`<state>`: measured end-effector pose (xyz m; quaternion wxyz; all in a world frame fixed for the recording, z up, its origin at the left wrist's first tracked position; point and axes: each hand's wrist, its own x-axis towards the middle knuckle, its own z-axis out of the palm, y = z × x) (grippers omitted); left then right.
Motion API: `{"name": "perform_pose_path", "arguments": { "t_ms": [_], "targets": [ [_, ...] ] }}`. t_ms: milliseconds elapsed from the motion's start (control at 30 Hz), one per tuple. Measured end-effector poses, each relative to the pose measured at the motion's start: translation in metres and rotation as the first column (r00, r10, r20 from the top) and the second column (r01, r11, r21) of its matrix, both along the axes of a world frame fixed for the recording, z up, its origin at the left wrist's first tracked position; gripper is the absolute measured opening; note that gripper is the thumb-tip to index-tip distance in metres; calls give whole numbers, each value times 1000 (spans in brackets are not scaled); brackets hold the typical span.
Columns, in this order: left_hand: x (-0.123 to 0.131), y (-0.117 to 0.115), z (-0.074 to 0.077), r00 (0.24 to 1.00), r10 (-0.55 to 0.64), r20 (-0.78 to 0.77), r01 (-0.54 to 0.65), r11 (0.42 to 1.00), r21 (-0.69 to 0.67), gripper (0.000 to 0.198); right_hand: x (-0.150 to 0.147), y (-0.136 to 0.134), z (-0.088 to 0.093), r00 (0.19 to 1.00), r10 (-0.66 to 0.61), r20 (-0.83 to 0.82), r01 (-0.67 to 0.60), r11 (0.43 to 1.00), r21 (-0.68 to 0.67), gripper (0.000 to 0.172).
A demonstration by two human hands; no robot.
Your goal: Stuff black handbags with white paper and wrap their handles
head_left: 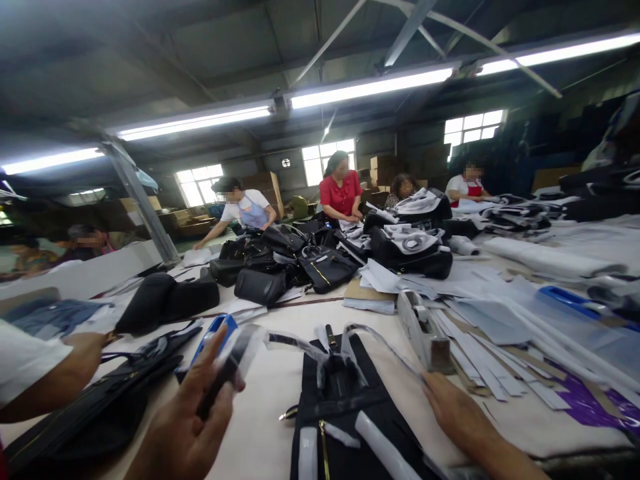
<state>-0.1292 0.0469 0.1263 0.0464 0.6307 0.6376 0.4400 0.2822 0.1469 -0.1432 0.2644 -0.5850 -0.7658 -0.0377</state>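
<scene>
A black bag point(350, 393) with gold zippers lies on the pale table in front of me. Pieces of white wrapping point(385, 443) sit on its front. Its strap point(287, 340), partly covered in clear film, runs from the bag's top toward both sides. My left hand point(187, 413) grips a dark, film-wrapped part of the strap, index finger pointing up. On the other side, the fingers of my right hand point(457, 410) are closed on the thin film-covered strap end point(410, 357). Its fingertips are partly hidden.
A tape dispenser point(423, 333) stands beside paper strips point(480, 360). Blue tape dispensers point(213, 333) lie left and far right. Black bags point(330, 267) are heaped behind. At left a co-worker's arm point(83, 363) reaches over another black bag point(95, 400). Several people work across the table.
</scene>
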Motion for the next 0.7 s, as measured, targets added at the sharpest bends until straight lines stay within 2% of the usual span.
{"name": "perform_pose_path", "arguments": {
  "t_ms": [33,100,167,233,300,367,433,500,567,600,633,667,700],
  "targets": [
    [-2,-1,-1,991,-19,-134,21,1000,11,64,0,2,5,1000,-10,13,10,1000,5,31],
    [-9,0,-4,915,-76,-397,109,992,62,67,1,9,24,995,-61,77,61,998,11,32],
    [-18,3,-6,775,-94,-625,220,967,128,66,1,14,45,975,-136,175,131,991,42,33],
    [-25,6,-7,631,-43,-775,269,949,166,61,-2,17,58,947,-162,278,155,987,46,37],
    [-30,8,-7,546,77,-834,248,936,249,51,-5,17,58,928,-128,350,137,991,-2,42],
    [-34,8,-8,535,190,-823,202,918,342,43,-8,13,51,918,-90,386,122,991,-59,46],
    [-37,7,-10,545,232,-806,168,911,376,35,-10,8,45,933,-76,351,98,994,-47,46],
    [-36,7,-11,558,211,-803,184,912,368,32,-15,1,50,977,-43,208,46,999,-10,41],
    [-28,7,-11,569,182,-802,235,899,371,33,-26,-7,71,997,34,-74,-37,998,-45,31],
    [-21,7,-11,574,168,-802,267,887,377,36,-35,-12,85,964,70,-255,-103,988,-118,28],
    [-13,7,-11,579,145,-802,293,881,371,39,-46,-18,101,894,77,-442,-193,955,-224,29],
    [-3,6,-12,586,115,-802,315,880,356,42,-59,-25,118,792,57,-607,-343,865,-366,35],
    [8,4,-14,599,84,-796,337,876,345,44,-72,-31,132,651,-30,-759,-501,733,-460,44]
  ]
}}
